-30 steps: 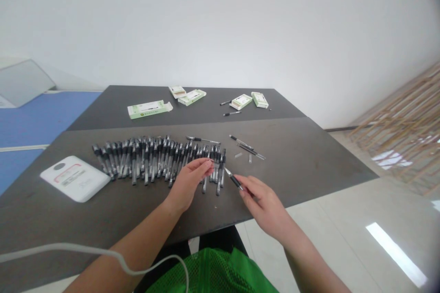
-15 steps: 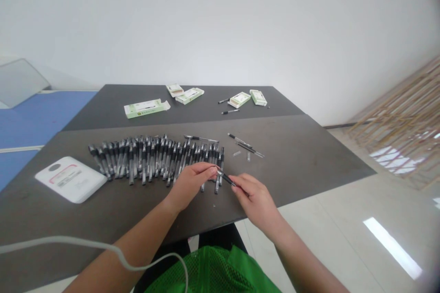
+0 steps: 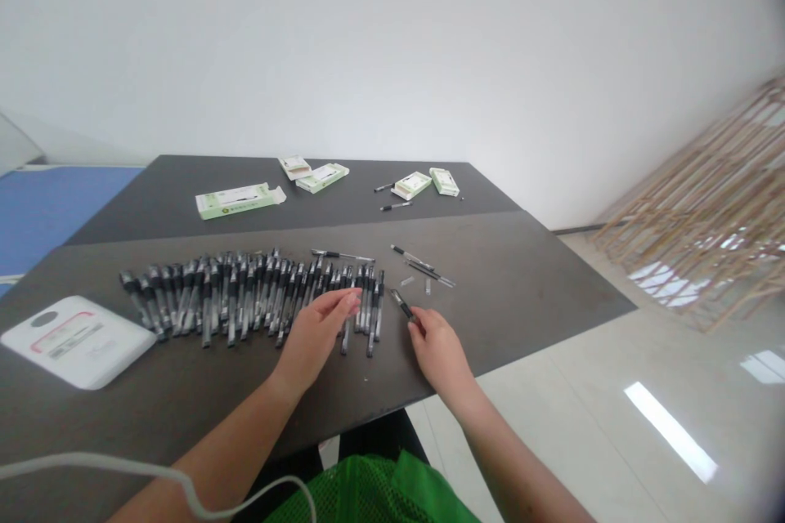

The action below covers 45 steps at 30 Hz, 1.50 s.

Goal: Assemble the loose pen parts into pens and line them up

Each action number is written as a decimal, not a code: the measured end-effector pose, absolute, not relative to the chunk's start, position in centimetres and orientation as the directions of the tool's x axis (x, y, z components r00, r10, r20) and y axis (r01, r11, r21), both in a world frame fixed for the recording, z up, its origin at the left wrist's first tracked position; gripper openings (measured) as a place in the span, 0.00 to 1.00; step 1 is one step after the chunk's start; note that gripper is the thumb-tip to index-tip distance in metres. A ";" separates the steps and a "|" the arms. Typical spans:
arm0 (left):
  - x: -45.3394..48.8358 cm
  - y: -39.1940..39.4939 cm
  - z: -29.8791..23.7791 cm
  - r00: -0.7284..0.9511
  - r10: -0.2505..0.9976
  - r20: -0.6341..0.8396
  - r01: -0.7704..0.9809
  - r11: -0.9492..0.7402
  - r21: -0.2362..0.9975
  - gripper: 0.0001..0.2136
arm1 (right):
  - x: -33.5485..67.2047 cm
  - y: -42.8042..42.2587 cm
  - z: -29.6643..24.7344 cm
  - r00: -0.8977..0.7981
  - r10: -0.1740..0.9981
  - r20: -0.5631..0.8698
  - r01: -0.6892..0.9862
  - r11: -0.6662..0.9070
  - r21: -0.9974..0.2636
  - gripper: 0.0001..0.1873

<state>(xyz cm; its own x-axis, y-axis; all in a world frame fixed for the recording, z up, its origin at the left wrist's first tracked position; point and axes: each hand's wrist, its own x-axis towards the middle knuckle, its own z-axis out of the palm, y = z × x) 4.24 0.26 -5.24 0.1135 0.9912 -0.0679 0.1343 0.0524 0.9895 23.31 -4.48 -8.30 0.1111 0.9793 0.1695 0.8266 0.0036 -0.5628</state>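
My right hand [image 3: 438, 347] is closed on a black-gripped pen [image 3: 402, 305], whose tip end points up and to the left. My left hand [image 3: 316, 335] is a short way to the left, thumb and fingers pinched together; whatever lies between them is too small to make out. Under and beyond the left hand spreads a long row of clear pens with black grips [image 3: 230, 294], side by side on the dark table. Beyond the right hand lie two loose pens [image 3: 412, 257] and two small clear pieces [image 3: 428, 286].
Green-and-white pen boxes [image 3: 240, 200] lie at the back of the table [image 3: 527, 286], with a few loose pens [image 3: 396, 206] near the right-hand boxes. A white plastic card with a handle hole [image 3: 79, 343] is at the left. A white cable [image 3: 110, 463] crosses the lower left.
My hands have drawn apart. The pen, held between both before, is now only in my right hand. The whole view has swung slightly to the right.
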 end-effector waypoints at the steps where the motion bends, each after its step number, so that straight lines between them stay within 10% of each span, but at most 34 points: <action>1: 4.2 0.3 -5.3 0.115 0.991 -0.073 0.132 0.058 0.990 0.17 | 23.2 -4.1 -8.4 0.122 0.982 0.147 0.849 -0.027 -0.528 0.18; 14: 4.2 0.2 -5.8 0.133 0.989 -0.067 0.132 0.049 0.990 0.17 | 30.0 3.9 -4.5 0.057 0.998 0.027 0.998 -0.056 -0.042 0.18; 24: 4.0 0.4 -5.8 0.089 0.994 -0.055 0.091 0.047 0.995 0.16 | 30.0 9.8 -5.1 -0.021 0.993 -0.118 1.000 0.020 -0.012 0.14; 33: 4.8 0.9 -4.9 0.103 0.991 -0.080 0.061 0.074 0.995 0.18 | 31.3 8.3 -2.8 0.029 0.999 -0.040 0.957 -0.040 -0.287 0.15; 40: 8.5 1.1 -3.3 0.197 0.979 -0.051 -0.027 0.058 0.998 0.20 | 26.1 0.7 -2.8 -0.300 0.950 -0.089 0.437 0.054 -0.898 0.09; 45: 9.0 1.4 -4.0 0.151 0.983 -0.104 -0.188 0.132 0.973 0.17 | 26.9 1.0 -3.3 -0.314 0.945 -0.091 0.553 0.104 -0.827 0.14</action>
